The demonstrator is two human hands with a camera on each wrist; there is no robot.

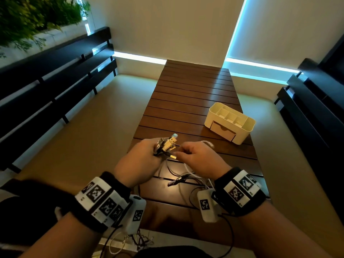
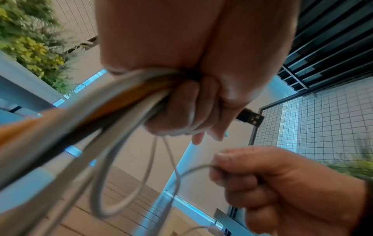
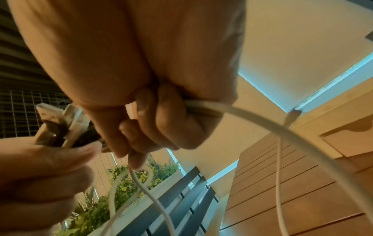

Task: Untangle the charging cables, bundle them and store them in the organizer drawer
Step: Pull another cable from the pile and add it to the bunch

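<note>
From my remote feed, a long slatted wooden table [image 1: 193,97] runs away from the camera toward a pale wall [image 1: 167,28]. Strips of cool blue light [image 1: 139,57] glow along the wall's base beyond the table's far end, and one vertical strip [image 1: 238,27] rises above its far right corner. Dark slatted benches [image 1: 55,71] flank the table on both sides, with tan floor [image 1: 104,112] between. Green foliage [image 1: 31,13] fills the corner beyond the left bench. A white tiled wall behind a wire grid [image 2: 315,121] shows in my left wrist view.
</note>
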